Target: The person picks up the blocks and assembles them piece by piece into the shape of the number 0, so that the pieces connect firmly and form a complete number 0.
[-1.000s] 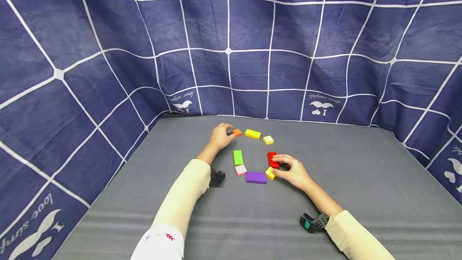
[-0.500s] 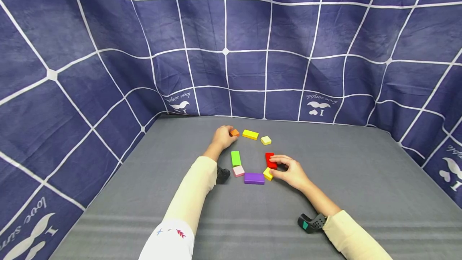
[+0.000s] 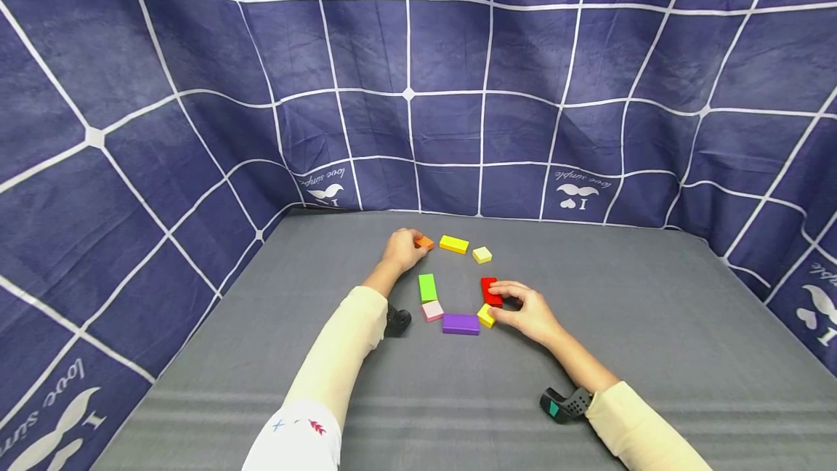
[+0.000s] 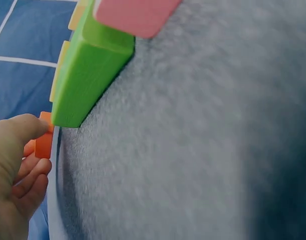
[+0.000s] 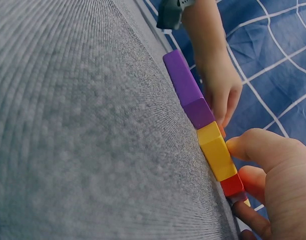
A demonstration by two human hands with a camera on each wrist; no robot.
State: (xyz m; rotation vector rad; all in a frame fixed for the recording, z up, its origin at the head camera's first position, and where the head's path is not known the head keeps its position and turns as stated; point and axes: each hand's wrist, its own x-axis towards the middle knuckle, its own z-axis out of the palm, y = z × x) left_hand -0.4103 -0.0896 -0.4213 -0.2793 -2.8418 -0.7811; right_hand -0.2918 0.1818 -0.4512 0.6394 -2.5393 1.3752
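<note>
My left hand pinches a small orange block at the far left of a loose ring of coloured blocks. In the left wrist view, the thumb presses one side of the orange block and the fingers lie along the other. At the ring's right side is my right hand, its thumb against a small yellow block and its fingers reaching over a red block. The yellow block sits against the red one. A purple block lies end-on to the yellow block in the right wrist view.
On the ring's left side, a green block adjoins a pink block. A long yellow block and a pale yellow block lie at the back. A blue gridded curtain borders the grey table.
The left hand has edged right and its fingers have closed in on the orange block. My right hand keeps its place; the view has shifted slightly.
</note>
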